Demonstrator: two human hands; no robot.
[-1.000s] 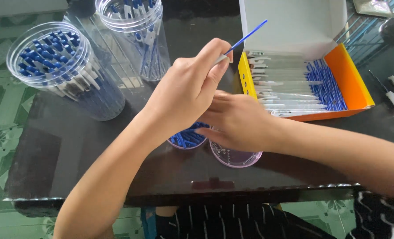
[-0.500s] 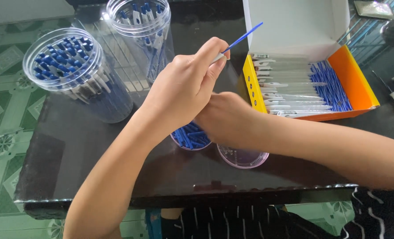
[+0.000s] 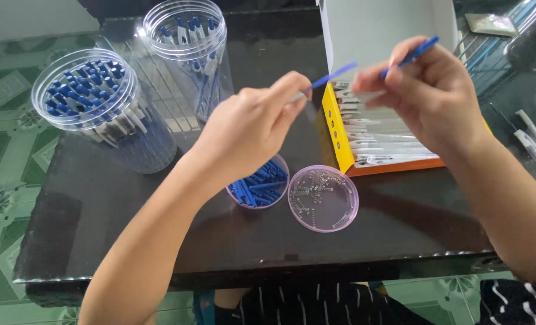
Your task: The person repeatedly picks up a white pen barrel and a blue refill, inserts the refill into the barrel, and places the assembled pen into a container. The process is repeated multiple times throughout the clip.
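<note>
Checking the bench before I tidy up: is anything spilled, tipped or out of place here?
Nothing stands out. Both clear jars stand upright, the two small dishes sit flat, and each hand, left hand and right hand, holds a thin blue piece.

A thin blue refill (image 3: 334,74) and a short blue pen piece (image 3: 417,50) are held tilted above the box (image 3: 340,129).

A single head-worn camera looks steeply down and forward from close above the dark surface (image 3: 129,241). Both hands sit mid-frame; the fingers (image 3: 292,90) are raised near the lens. No second view overlaps.
</note>
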